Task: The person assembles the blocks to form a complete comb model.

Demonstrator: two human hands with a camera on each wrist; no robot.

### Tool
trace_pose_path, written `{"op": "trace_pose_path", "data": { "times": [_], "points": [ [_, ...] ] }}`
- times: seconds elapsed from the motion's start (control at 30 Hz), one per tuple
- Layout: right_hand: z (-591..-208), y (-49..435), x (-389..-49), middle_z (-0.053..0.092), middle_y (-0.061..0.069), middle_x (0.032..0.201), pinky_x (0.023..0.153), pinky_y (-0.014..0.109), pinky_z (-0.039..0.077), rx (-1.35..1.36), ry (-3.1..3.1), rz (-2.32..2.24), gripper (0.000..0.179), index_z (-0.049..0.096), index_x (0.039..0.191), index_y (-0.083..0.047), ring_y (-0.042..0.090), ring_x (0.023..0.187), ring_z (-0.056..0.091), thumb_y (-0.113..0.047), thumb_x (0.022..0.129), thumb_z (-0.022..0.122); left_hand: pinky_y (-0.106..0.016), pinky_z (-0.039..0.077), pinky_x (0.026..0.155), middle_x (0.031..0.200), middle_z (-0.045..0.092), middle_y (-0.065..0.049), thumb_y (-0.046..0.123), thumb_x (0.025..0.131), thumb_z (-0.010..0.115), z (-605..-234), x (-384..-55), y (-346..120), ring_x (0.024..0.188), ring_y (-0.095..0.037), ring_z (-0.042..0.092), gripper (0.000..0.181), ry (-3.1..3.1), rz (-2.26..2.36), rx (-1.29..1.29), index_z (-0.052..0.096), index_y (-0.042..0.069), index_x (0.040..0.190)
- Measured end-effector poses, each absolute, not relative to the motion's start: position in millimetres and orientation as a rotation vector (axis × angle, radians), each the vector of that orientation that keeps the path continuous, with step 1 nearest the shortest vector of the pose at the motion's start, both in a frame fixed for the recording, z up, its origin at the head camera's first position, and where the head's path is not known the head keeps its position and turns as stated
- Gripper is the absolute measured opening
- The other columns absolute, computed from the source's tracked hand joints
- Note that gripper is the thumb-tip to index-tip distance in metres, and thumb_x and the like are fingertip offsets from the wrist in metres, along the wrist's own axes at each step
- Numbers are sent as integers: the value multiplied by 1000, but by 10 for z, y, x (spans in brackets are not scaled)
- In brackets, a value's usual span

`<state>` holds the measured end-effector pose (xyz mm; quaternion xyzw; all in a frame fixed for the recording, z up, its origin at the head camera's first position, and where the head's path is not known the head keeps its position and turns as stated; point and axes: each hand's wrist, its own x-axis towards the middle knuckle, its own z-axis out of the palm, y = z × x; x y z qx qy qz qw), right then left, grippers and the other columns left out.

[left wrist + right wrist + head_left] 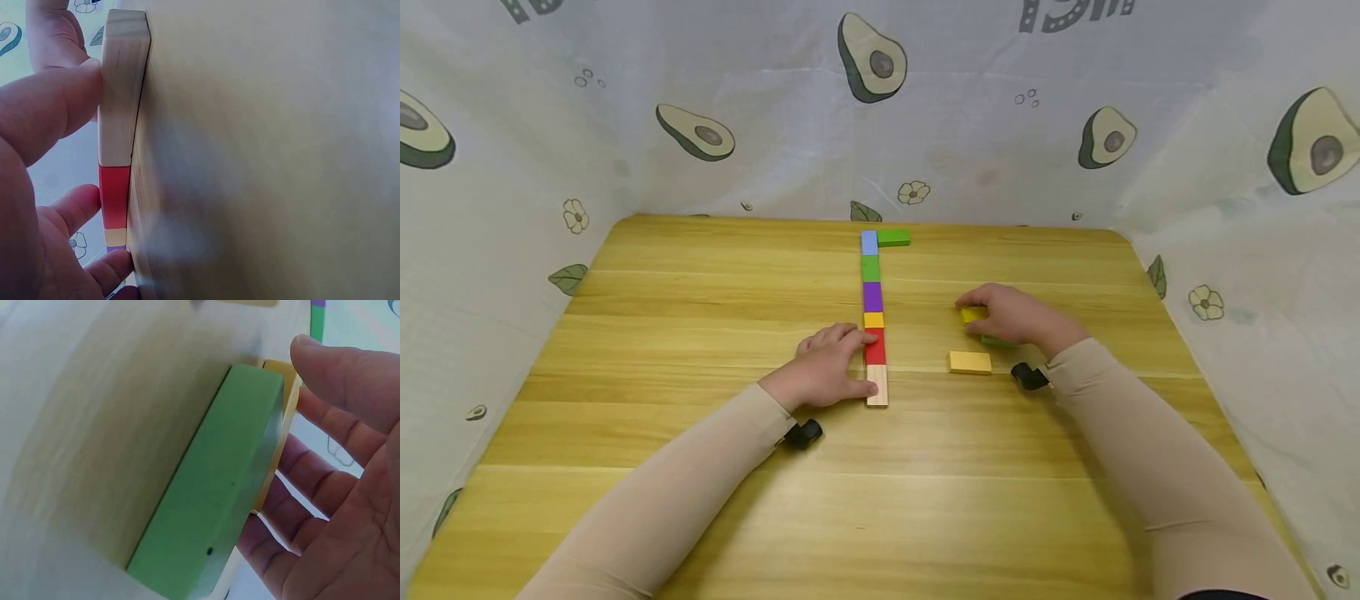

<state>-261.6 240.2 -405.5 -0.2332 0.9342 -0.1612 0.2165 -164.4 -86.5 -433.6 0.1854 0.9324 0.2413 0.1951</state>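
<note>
A straight row of blocks runs away from me: a plain wooden block (877, 396) nearest, then a red block (876, 350), a small orange block (873, 320), a purple block (872, 297), a green block (870, 268) and a light blue block (868, 242). My left hand (827, 367) lies along its left side, thumb touching the plain block, a finger at the red one. At the right, my right hand (1018, 317) holds a yellow block (973, 315) between thumb and fingers. A loose green block (206, 481) lies just on the near side of it, partly beneath the hand in the head view.
Another green block (893, 237) lies crosswise at the row's far end, against the light blue block's right side. A pale yellow-orange block (970, 362) rests nearer me, below the right hand. Avocado-printed cloth (790, 100) surrounds the wooden table (700, 275) at the back and sides.
</note>
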Motion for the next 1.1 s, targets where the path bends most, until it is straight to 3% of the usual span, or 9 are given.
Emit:
{"op": "trace_pose_path", "data": {
  "times": [0.6,1.1],
  "points": [
    [-4183,2390,-2619,58,24,149,118,61,40,-591,2646,-545,43,61,144,-2,45,143,50,-15,103,67,-61,18,127,170,29,-10,54,94,74,-4362,-1652,-887,159,-36,23,80,2612,682,511,40,27,161],
    [-4224,2395,-2623,55,24,152,119,60,40,-520,2643,-621,47,58,147,-2,44,143,49,-16,103,68,-62,16,127,171,27,-11,54,94,74,-4350,-1639,-874,160,-36,21,80,2605,679,513,40,28,162]
  ]
}}
